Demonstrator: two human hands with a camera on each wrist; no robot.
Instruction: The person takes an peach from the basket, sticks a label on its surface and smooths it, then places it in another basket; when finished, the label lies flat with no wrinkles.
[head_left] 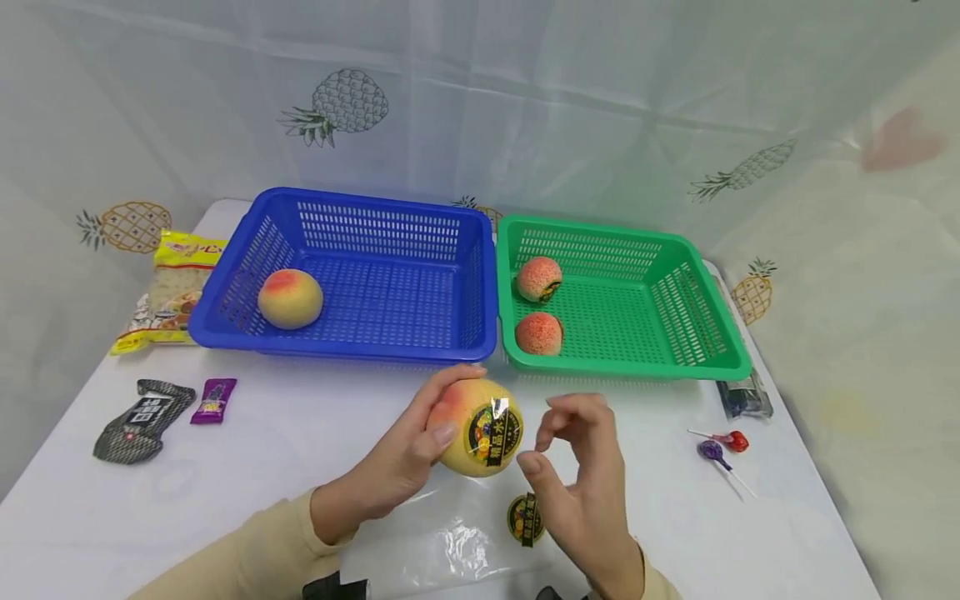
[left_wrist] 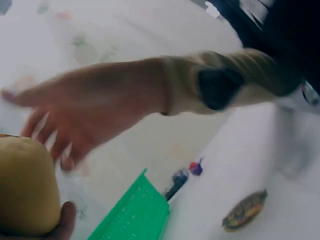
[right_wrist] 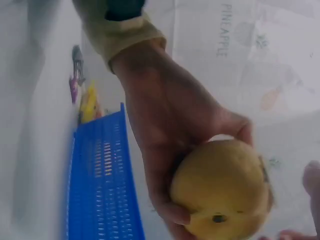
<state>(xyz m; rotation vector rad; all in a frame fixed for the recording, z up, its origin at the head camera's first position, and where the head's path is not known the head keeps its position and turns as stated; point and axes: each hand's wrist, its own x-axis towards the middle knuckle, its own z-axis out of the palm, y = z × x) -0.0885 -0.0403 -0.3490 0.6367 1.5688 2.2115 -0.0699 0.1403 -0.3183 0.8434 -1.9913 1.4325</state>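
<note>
My left hand grips a large yellow peach with a red blush, fingers and thumb around its side. On the peach's face is a round black-and-gold sticker. Just to the right, my right hand hovers with bent, spread fingers and nothing between them. Below the peach lies a clear backing sheet bearing another round sticker. In the right wrist view, the left hand's fingers wrap the peach, and a small dark hole shows on it.
A blue basket holds one yellow peach. Beside it, a green basket contains two small pink peaches. At left are a yellow bag, a purple candy and a dark packet; lollipops lie at right.
</note>
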